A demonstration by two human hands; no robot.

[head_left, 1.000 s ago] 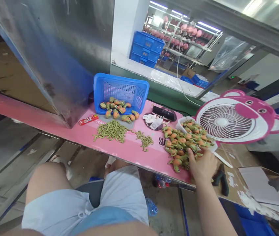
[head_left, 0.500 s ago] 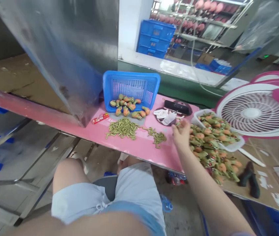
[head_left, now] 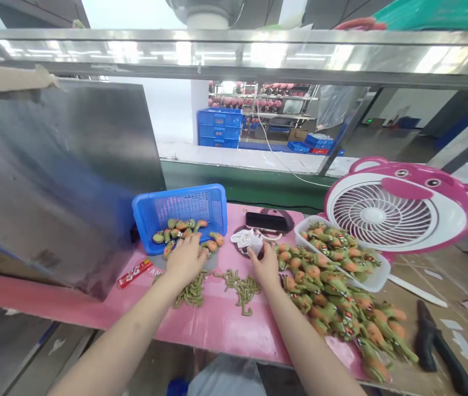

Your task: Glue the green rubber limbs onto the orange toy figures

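My left hand (head_left: 185, 258) lies palm down on the pink table, its fingers spread over small green and orange toy figures (head_left: 176, 226) spilling from a tipped blue basket (head_left: 184, 209). Under its wrist sits a pile of small green pieces (head_left: 192, 291). My right hand (head_left: 265, 268) rests by a second heap of green pieces (head_left: 242, 286), fingers curled beside a white scrap (head_left: 247, 240); whether it holds anything is hidden. To its right spreads a large heap of the same toy figures (head_left: 333, 300).
A white tray (head_left: 376, 280) holds more figures in front of a pink bear-shaped fan (head_left: 386, 206). Black pliers (head_left: 436, 341) lie at the right. A red packet (head_left: 135, 272) lies near a slanted metal panel (head_left: 52, 181). A black phone (head_left: 267, 221) sits behind.
The view lifted up from my lap. My left hand came in and landed at the basket's figures. My right hand moved left from the big toy heap to the green pieces.
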